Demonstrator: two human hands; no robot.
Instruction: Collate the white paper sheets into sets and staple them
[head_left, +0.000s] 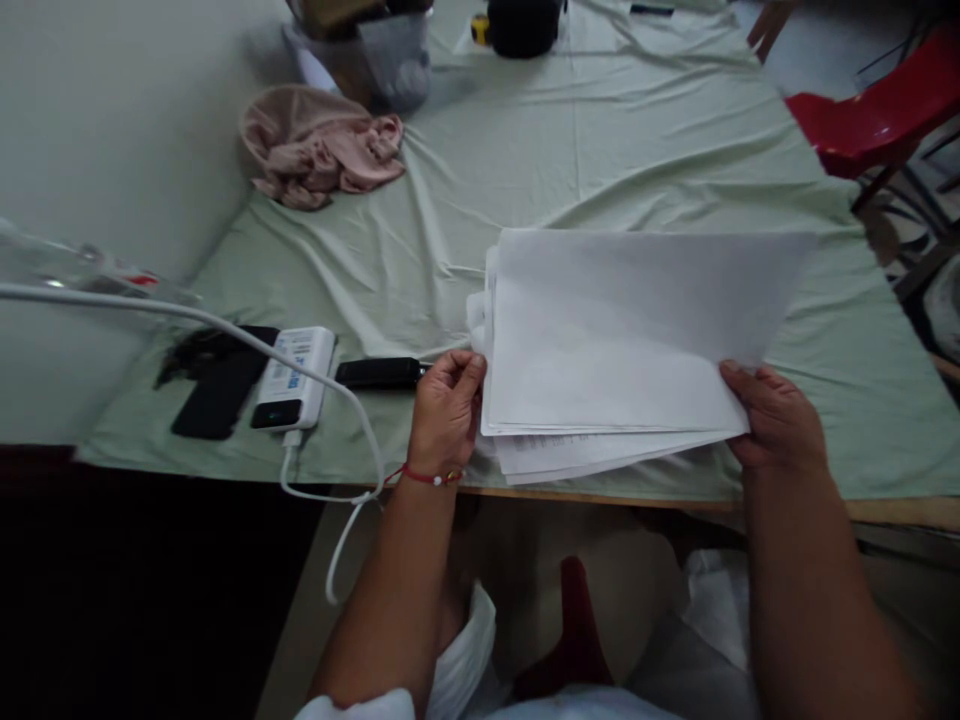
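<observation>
A loose stack of white paper sheets [622, 330] is held between my two hands over the near edge of the table. The top sheet is blank; a lower sheet sticking out toward me shows faint print. My left hand [448, 405] pinches the left edge of the stack, thumb on top, with a red string bracelet on the wrist. Around the lower right corner, my right hand [776, 415] is closed with the thumb above and the fingers underneath, partly hidden. Beside my left hand lies a slim black object [379, 373].
A white power bank [294, 378] with a white cable [225, 325] lies at the left, over a black phone-like slab [214, 400]. Farther back are a pink cloth [322, 150], a plastic container [394, 60] and a black rounded case [523, 28]. A red chair [885, 115] stands right.
</observation>
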